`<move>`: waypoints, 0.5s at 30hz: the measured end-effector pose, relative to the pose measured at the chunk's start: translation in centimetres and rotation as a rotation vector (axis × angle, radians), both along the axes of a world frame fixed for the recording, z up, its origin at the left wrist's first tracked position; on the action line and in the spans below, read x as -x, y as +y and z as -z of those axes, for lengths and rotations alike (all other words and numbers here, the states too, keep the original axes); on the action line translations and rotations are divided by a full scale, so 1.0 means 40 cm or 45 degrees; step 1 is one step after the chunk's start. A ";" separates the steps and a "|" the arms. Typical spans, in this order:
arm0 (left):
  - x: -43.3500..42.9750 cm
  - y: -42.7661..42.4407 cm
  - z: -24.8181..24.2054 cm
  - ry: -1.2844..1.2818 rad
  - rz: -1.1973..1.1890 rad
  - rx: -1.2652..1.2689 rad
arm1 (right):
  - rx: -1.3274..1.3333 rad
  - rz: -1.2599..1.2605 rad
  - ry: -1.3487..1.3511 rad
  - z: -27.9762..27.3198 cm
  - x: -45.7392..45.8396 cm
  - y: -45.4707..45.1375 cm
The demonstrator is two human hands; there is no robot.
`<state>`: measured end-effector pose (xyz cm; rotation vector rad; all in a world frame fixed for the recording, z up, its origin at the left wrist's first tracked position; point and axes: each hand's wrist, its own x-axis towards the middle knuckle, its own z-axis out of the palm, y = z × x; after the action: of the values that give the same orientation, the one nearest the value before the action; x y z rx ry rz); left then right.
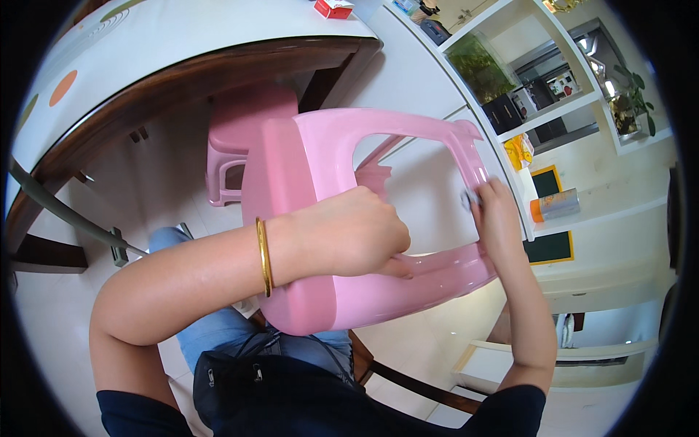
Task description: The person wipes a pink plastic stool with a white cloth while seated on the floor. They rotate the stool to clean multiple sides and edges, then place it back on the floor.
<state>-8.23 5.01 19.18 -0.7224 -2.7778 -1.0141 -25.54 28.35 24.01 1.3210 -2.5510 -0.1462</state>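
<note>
A pink plastic stool [289, 202] lies tipped on its side across my lap, its seat towards the left and its legs towards the right. My left hand [349, 235], with a gold bangle at the wrist, is closed on the stool's near leg. My right hand [497, 218] is at the far end of the legs, by the bar that joins them. Its fingers pinch a small grey-white crumpled piece [468, 199], perhaps cloth or tissue, against that bar; it is blurred.
A white-topped table with a dark wooden edge [218, 63] spans the upper left. Another pink stool [251, 120] stands beneath it. A small red and white box [333, 8] lies on top. White shelves [551, 117] at the right hold a cylindrical can [557, 206]. A wooden chair part [420, 382] shows behind me.
</note>
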 end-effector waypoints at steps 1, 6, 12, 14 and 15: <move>0.000 0.004 0.000 -0.004 0.004 -0.009 | -0.040 0.095 -0.016 -0.015 -0.039 0.033; -0.006 0.020 -0.004 -0.036 0.031 0.032 | 0.044 0.083 0.002 0.007 -0.032 0.045; -0.003 0.048 -0.006 0.042 0.043 0.081 | 0.133 -0.030 0.180 0.062 0.167 -0.121; -0.008 0.043 -0.008 0.023 0.018 0.080 | 0.121 -0.052 0.222 0.069 0.167 -0.129; -0.006 0.036 -0.004 0.023 0.014 0.057 | 0.081 -0.053 0.252 0.068 0.150 -0.112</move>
<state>-7.98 6.47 19.36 -0.7492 -2.7922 -0.9452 -31.55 23.88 21.29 1.2676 -2.3431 -0.1764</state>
